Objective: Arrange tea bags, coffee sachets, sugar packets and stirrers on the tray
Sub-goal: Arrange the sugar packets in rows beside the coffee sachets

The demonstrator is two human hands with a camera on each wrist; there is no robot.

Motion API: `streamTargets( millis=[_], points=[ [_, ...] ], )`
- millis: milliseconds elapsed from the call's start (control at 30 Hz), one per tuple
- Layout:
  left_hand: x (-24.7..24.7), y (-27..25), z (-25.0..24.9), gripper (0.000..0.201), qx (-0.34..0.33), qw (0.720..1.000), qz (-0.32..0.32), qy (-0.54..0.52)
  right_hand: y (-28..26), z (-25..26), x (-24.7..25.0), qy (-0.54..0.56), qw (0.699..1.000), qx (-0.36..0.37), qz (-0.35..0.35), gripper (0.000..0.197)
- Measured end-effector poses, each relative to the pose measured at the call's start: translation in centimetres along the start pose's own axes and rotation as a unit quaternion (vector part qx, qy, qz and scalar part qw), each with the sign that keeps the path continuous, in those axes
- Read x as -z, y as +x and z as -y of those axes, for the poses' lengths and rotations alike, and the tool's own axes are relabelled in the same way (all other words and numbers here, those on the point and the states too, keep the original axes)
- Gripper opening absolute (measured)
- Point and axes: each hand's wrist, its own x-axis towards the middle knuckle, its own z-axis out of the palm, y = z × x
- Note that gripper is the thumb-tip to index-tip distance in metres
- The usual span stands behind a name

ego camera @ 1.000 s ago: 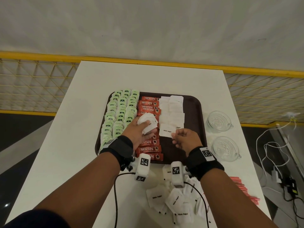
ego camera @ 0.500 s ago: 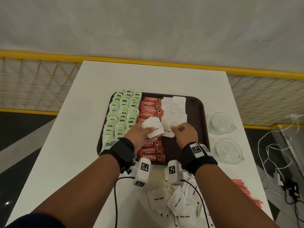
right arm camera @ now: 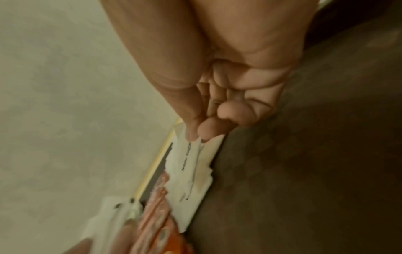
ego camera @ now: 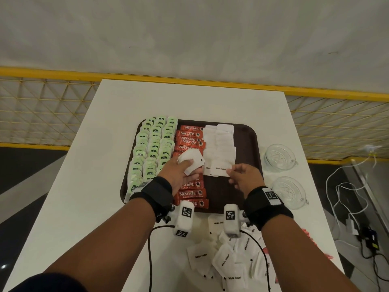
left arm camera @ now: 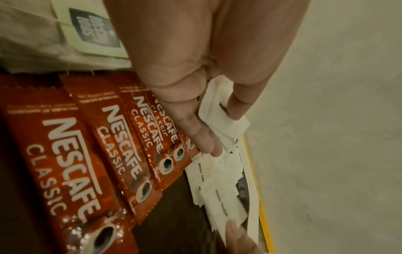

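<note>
A dark brown tray (ego camera: 247,144) holds green tea bags (ego camera: 154,144) on its left, red coffee sachets (ego camera: 190,135) in a middle column and white sugar packets (ego camera: 220,142) to their right. My left hand (ego camera: 187,167) hovers over the sachets and grips a bunch of sugar packets (ego camera: 192,159), also seen in the left wrist view as sugar packets (left arm camera: 222,116). My right hand (ego camera: 231,170) pinches the right edge of one sugar packet (ego camera: 220,168) at the near end of the sugar column; thumb and fingertip meet on that packet (right arm camera: 191,171). Red stirrers (ego camera: 315,245) lie on the table, front right.
Several loose sugar packets (ego camera: 227,260) lie on the white table (ego camera: 94,186) in front of the tray. Two glass bowls (ego camera: 277,157) (ego camera: 289,192) stand right of the tray. Cables (ego camera: 345,207) hang off the right side. A yellow railing (ego camera: 42,72) runs behind.
My right hand carried its sugar packet forward to the near end of the sugar column, then drew back slightly to the right. The left hand stayed put with its bunch.
</note>
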Motion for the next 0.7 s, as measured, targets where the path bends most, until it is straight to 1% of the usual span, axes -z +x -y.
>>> streamTargets(
  millis=[100,267,333,400,433,500,533,600,667,700],
  points=[
    [0.5,0.0,0.1,0.043,0.001,1.000,0.000,-0.001,0.9,-1.0,0.7,-0.063,0.997,-0.018,-0.029,0.012],
    [0.5,0.1,0.3,0.038,0.025,1.000,0.004,-0.002,1.8,-0.9,0.7,-0.142,0.988,-0.019,-0.051,0.012],
    [0.4,0.0,0.4,0.039,0.034,0.999,0.010,0.003,2.0,-0.8,0.6,-0.171,0.983,-0.029,-0.057,0.014],
    [0.4,-0.2,0.5,0.039,0.028,0.999,0.025,0.021,2.2,-1.0,0.5,-0.199,0.976,-0.033,-0.076,0.017],
    [0.3,-0.3,0.6,0.040,0.022,0.999,0.032,0.031,2.3,-1.0,0.5,-0.211,0.973,-0.028,-0.087,0.020],
    [0.3,-0.4,0.7,0.041,0.012,0.998,0.040,0.050,1.9,-0.7,0.3,-0.215,0.972,0.009,-0.100,0.024],
    [0.3,-0.4,0.8,0.041,0.006,0.997,0.042,0.060,1.6,-0.3,0.1,-0.217,0.972,0.032,-0.089,0.025],
    [0.3,-0.3,1.0,0.045,-0.007,0.996,0.040,0.082,0.7,0.9,-0.6,-0.214,0.974,0.066,-0.021,0.029],
    [0.1,-0.4,1.2,0.047,-0.024,0.993,0.040,0.112,-0.3,2.0,-1.5,-0.176,0.980,0.067,0.064,0.031],
    [0.0,-0.5,1.3,0.048,-0.031,0.991,0.044,0.124,-0.7,2.3,-1.9,-0.159,0.981,0.065,0.089,0.032]
  ],
)
